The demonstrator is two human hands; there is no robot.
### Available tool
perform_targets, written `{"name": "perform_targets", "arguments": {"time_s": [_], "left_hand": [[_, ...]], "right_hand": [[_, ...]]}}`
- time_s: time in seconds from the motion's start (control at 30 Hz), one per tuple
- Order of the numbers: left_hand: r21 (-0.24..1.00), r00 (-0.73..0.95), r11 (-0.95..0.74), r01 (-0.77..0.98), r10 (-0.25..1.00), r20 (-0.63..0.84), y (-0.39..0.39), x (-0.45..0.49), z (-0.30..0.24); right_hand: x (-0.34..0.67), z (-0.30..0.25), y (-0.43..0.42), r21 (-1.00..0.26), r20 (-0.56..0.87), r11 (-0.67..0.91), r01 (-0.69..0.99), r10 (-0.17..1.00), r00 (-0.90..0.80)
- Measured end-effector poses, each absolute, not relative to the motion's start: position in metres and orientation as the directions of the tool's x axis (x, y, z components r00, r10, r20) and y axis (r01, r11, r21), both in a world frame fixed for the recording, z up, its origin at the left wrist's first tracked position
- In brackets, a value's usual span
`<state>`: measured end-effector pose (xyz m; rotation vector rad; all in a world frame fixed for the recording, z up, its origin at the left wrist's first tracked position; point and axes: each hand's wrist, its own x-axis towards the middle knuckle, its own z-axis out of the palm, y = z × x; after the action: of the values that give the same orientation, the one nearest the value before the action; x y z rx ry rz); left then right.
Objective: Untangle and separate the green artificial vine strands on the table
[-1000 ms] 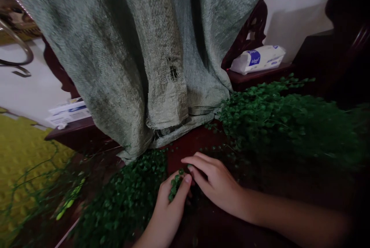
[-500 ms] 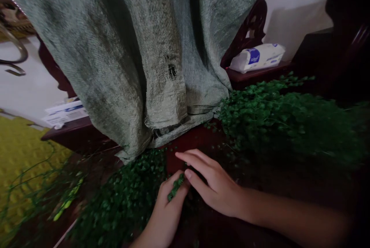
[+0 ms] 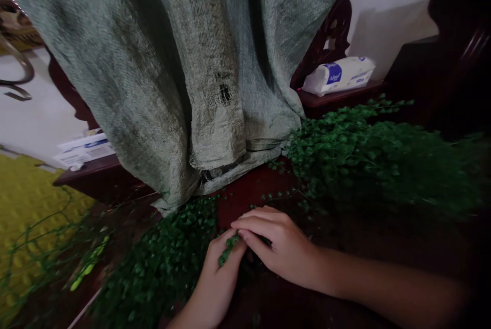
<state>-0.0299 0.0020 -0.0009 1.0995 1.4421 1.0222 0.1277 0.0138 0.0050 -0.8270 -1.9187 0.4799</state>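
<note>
The left hand (image 3: 218, 280) had its grip pinched on a leafy sprig (image 3: 228, 247) just above the dark red surface (image 3: 249, 191), likely presenting it to the right hand (image 3: 286, 247), whose grip I couldn't tell; a leaf heap (image 3: 376, 155) lay beyond, beside the woven sack (image 3: 199, 73).

Single head cam, no second view. It looks forward and down over the dark wooden table (image 3: 249, 191) toward its far edge, where the green woven cloth (image 3: 184, 63) hangs. Close range: left hand (image 3: 218, 278), right hand (image 3: 286, 249) and leafy sprig (image 3: 228, 247) sit low centre.
</note>
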Motion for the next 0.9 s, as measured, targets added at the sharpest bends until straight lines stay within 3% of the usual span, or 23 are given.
{"name": "perform_targets", "arguments": {"time_s": [0.17, 0.33, 0.43, 0.6, 0.73, 0.9], "left_hand": [[0.965, -0.013, 0.25, 0.073, 0.968, -0.25, 0.0047, -0.0269, 0.0029], [0.95, -0.125, 0.313, 0.018, 0.943, -0.308, 0.0049, -0.0271, 0.0029], [0.961, -0.102, 0.266, 0.077, 0.961, -0.258, 0.0027, -0.029, 0.0011], [0.961, 0.042, -0.072, 0.267, 0.997, 0.063, 0.0, -0.0317, -0.0012], [0.84, 0.309, -0.425, 0.337, 0.893, 0.328, 0.001, -0.0327, -0.0007], [0.668, 0.5, -0.637, 0.386, 0.753, 0.429, -0.0004, -0.0355, -0.0011]], "right_hand": [[0.1286, 0.0115, 0.0123, -0.662, 0.608, 0.658, 0.36, 0.751, -0.255], [0.129, 0.0131, 0.0103, -0.676, 0.572, 0.636, 0.371, 0.771, -0.279], [0.1298, 0.0118, 0.0094, -0.698, 0.536, 0.606, 0.383, 0.796, -0.283], [0.1323, 0.014, 0.0067, -0.681, 0.516, 0.619, 0.391, 0.785, -0.342], [0.1322, 0.0145, 0.0056, -0.661, 0.527, 0.636, 0.398, 0.771, -0.357], [0.132, 0.0122, 0.0044, -0.628, 0.554, 0.659, 0.413, 0.752, -0.358]]}}
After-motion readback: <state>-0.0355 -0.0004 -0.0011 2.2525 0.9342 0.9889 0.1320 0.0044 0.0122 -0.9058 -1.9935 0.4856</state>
